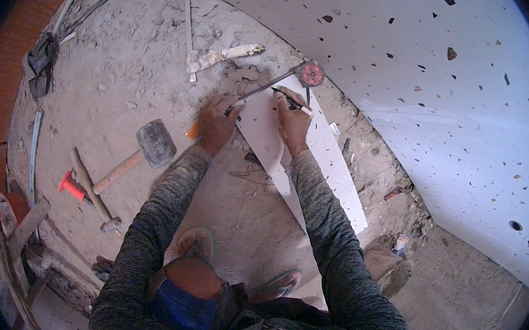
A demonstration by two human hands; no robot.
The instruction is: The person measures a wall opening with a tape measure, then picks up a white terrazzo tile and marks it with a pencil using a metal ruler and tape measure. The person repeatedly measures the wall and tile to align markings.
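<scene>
A long, narrow terrazzo-look slab (335,172), white with dark flecks, lies on the dusty ground under my hands. My right hand (292,124) rests over its far end, fingers closed round a black-and-white marker pen (293,100) that points to the left. A thin dark strip (262,90) runs along the slab's far edge, towards a red round disc (312,74) at the corner. At the strip's near left end my left hand (216,125) is closed on it; the fingertips partly hide that end. A small orange piece (193,129) shows beside my left hand.
A rubber mallet (156,143) and a hammer (93,190) lie to the left, with a red-handled tool (72,186) by them. A large speckled panel (424,97) stands at the right. Wood scraps (21,243) are heaped lower left. Rubble (379,163) lies along the panel's foot.
</scene>
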